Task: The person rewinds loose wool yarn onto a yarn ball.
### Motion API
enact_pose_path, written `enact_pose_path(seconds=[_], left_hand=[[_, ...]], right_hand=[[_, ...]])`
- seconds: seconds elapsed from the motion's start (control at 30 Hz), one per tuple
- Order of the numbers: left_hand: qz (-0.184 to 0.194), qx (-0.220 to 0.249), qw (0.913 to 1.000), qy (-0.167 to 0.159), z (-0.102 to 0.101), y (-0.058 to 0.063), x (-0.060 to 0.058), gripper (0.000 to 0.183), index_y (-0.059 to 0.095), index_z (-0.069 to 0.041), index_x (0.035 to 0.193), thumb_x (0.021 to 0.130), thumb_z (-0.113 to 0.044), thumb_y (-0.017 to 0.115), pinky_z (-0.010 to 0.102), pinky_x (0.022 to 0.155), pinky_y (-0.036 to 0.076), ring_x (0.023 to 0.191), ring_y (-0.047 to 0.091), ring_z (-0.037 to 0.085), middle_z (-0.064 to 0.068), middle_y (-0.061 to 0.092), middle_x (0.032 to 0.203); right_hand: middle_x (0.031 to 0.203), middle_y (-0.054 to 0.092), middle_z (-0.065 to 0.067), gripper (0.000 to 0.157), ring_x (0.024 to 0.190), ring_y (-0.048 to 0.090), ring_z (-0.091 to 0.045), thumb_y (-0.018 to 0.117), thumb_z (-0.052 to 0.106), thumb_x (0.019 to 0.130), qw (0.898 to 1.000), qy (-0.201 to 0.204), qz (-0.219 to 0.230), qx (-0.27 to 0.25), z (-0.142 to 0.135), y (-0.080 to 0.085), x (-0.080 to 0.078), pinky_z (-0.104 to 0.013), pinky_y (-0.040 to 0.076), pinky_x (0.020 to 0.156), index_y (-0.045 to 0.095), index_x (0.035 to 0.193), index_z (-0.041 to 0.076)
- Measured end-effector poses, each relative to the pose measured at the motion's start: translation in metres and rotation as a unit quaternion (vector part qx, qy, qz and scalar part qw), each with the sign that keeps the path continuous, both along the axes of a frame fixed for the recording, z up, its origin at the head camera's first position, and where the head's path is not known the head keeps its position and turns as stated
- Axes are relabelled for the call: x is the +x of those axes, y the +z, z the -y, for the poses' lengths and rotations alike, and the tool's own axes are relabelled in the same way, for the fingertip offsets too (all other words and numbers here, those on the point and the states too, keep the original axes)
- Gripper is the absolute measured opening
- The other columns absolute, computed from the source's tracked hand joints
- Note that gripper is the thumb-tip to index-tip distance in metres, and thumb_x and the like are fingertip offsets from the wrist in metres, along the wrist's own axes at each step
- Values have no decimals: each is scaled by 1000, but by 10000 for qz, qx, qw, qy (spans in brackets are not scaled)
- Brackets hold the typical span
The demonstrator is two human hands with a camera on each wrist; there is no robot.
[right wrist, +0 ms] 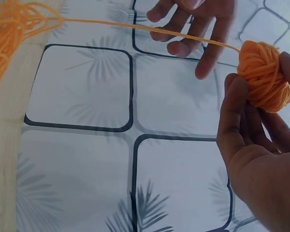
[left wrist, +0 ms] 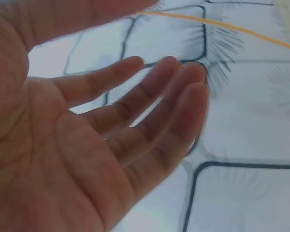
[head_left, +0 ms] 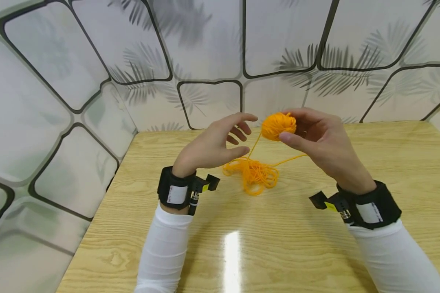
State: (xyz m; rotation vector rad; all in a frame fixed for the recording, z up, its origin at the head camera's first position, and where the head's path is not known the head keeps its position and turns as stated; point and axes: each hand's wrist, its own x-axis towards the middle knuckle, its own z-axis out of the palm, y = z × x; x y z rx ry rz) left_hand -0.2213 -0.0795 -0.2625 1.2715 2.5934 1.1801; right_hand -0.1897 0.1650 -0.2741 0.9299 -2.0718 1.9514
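An orange ball of yarn (head_left: 277, 127) is held up above the table by my right hand (head_left: 320, 140), its thumb and fingers pinching the ball's right side. From the ball a taut yarn strand (right wrist: 150, 28) runs down to a loose heap of orange yarn (head_left: 258, 175) lying on the wood. My left hand (head_left: 221, 140) hovers to the left of the ball, apart from it, with fingers spread and gently bent. Its palm (left wrist: 53, 159) shows bare in the left wrist view, and the strand passes beyond the thumb.
The wooden table (head_left: 143, 244) reaches back to a wall (head_left: 209, 53) patterned with dark outlines and grey leaves. Another yarn strand (head_left: 291, 159) leads from the heap off to the right, passing behind the right hand. Black bands with small cameras wrap both wrists.
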Motion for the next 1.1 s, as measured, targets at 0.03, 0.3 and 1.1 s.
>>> enact_pose_path(seconds=[0.03, 0.3, 1.1], left_hand=[[-116, 221, 9997, -50, 0, 2, 2, 52, 41, -13, 134, 87, -14, 61, 25, 84, 44, 99, 53, 12, -1, 52, 109], [-737, 1895, 9784, -383, -13, 22, 31, 31, 52, -7, 123, 94, -16, 51, 31, 84, 46, 98, 54, 12, 1, 56, 106], [-2104, 2476, 9442, -532, -34, 49, 75, 45, 53, 10, 110, 73, -5, 73, 31, 81, 48, 94, 52, 13, 16, 56, 107]], right_hand=[[113, 55, -22, 38, 96, 55, -31, 61, -4, 82, 9999, -10, -73, -70, 0, 3, 3, -32, 48, 82, 56, 120, -1], [108, 56, -24, 41, 92, 56, -30, 60, -13, 77, 9969, -172, -726, -237, 6, 23, 27, -32, 47, 83, 57, 117, -3], [95, 54, -24, 22, 87, 52, -37, 75, 3, 70, 8608, -1842, -4556, -1322, 40, 13, 26, -33, 49, 76, 60, 83, -4]])
